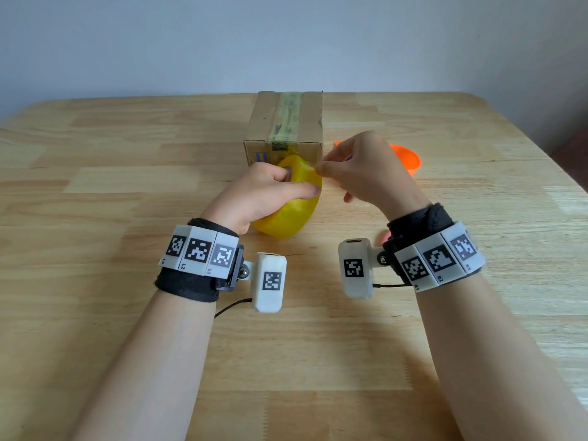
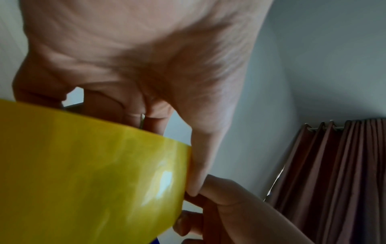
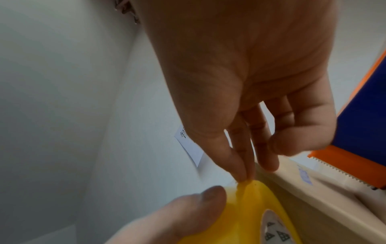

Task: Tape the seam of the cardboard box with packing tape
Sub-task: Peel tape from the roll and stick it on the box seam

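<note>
Tape (image 1: pixel 294 202), one yellow roll, sits tilted above the table (image 1: pixel 127 186), just in front of the single box (image 1: pixel 286 122) and between the two hands. The left hand (image 1: pixel 264 192) grips the roll, fingers curled into its core and thumb lying along the outer face. The right hand (image 1: pixel 359 167) pinches the loose tape end at the roll's upper right edge with thumb and forefinger.

Only the right wrist view shows the pinch closely: fingertips (image 3: pixel 242 176) closed on a small crinkled tab lifted off the roll (image 3: pixel 250 214), with the left thumb (image 3: pixel 188 206) pressed just beside it. It also shows the serrated blade of an orange and blue cutter (image 3: pixel 344 165). The head view shows only an orange piece (image 1: pixel 405 159) behind the right hand, right of the box. The left wrist view adds a brown curtain (image 2: pixel 334 181) and the roll's glossy outer face (image 2: pixel 83 173).

One older strip (image 1: pixel 286 119) runs along the box's top seam.
</note>
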Tool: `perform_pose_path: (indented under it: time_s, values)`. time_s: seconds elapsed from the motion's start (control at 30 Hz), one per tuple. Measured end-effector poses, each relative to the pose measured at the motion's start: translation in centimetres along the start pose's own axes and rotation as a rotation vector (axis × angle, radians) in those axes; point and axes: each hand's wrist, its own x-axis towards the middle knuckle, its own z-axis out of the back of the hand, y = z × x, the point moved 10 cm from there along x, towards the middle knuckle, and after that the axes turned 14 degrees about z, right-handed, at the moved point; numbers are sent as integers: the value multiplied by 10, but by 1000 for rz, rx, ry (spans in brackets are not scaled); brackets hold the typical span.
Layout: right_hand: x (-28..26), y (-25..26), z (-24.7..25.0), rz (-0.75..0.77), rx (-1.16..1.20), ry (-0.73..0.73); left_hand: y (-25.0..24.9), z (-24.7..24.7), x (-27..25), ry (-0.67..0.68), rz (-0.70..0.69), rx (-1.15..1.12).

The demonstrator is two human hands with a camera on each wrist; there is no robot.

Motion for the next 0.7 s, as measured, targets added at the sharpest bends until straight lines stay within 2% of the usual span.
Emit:
perform_pose_path:
  time_s: [0.33, 0.53, 0.7]
  values:
    - [-5, 18, 15, 51, -67, -46, -1, -9, 0, 14, -27, -12]
    - [-6, 20, 14, 36, 4, -37, -2, -7, -2, -11, -16, -31]
    - [-7, 17, 20, 46, -3, -62, -7, -13, -8, 59, -25, -9]
